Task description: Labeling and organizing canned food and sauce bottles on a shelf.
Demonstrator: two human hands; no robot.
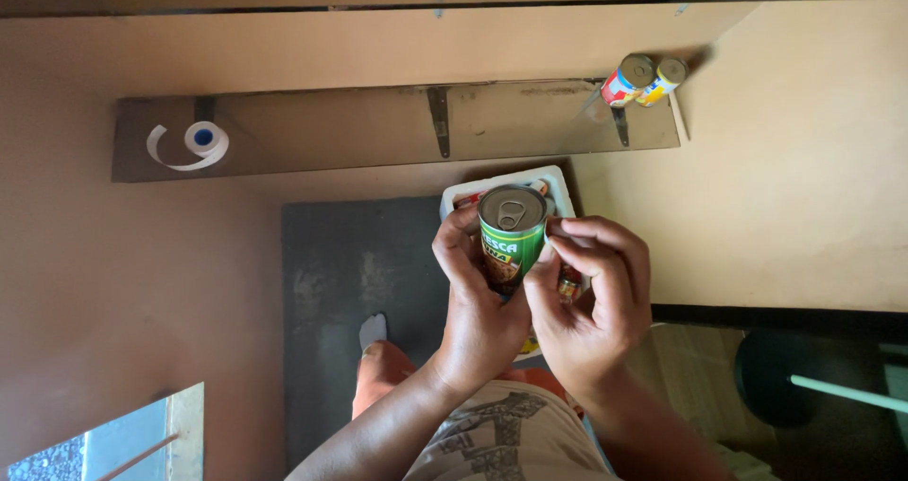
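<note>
A green-labelled tin can (511, 235) with a ring-pull lid is held upright in front of me, above a white tray (553, 180) on the floor. My left hand (476, 301) wraps around the can's left side and base. My right hand (594, 301) touches the can's right side, thumb and forefinger pinched at the label near the rim. More cans lie in the tray, mostly hidden behind my hands.
A glass shelf (378, 131) on brackets carries a roll of white tape (200, 143) at its left and two cans (643, 79) at its right. A dark mat (350, 282) covers the floor below, with my foot (374, 334) on it.
</note>
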